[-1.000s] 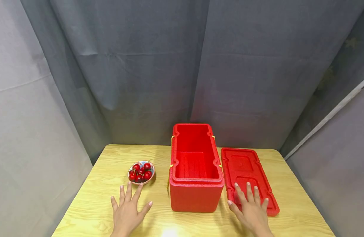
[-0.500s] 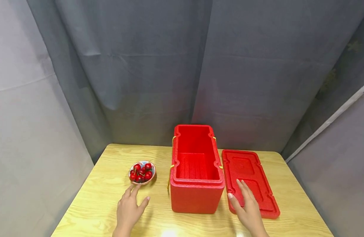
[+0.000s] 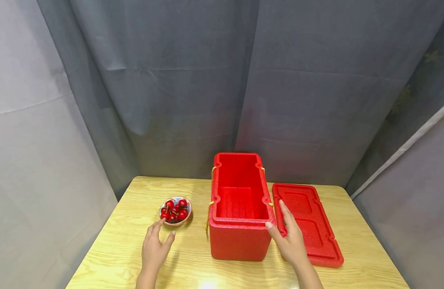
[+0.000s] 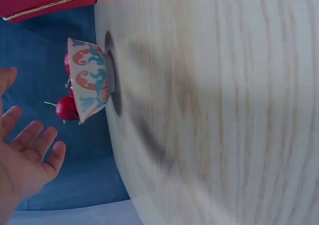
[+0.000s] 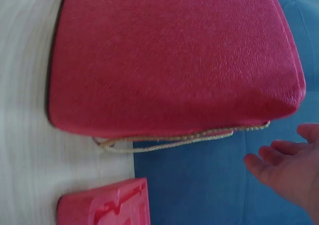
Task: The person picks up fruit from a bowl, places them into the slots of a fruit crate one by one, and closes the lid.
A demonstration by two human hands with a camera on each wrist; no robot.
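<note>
A small patterned bowl (image 4: 89,80) heaped with red cherries (image 3: 174,211) stands left of centre on the table. My left hand (image 3: 153,247) is at the bowl's near side, fingers relaxed and holding nothing; in the left wrist view the fingers (image 4: 37,143) are apart from the bowl. A red foam box (image 3: 240,243) stands lidless at the centre, its inside bare, with yellow cords (image 5: 184,135) along its sides. My right hand (image 3: 290,243) hovers by the box's near right corner with thumb and fingers spread, partly over the red lid (image 3: 308,224).
The lid lies flat on the wooden table (image 3: 110,245), right of the box. Grey curtains (image 3: 182,100) hang close behind the table, with pale cloth panels (image 3: 37,160) at the sides. The box's tall walls rise between the bowl and the lid.
My left hand has moved slightly forward to the bowl, its fingers drawn closer together. The right hand has turned sideways and shifted left from over the lid to the box's corner.
</note>
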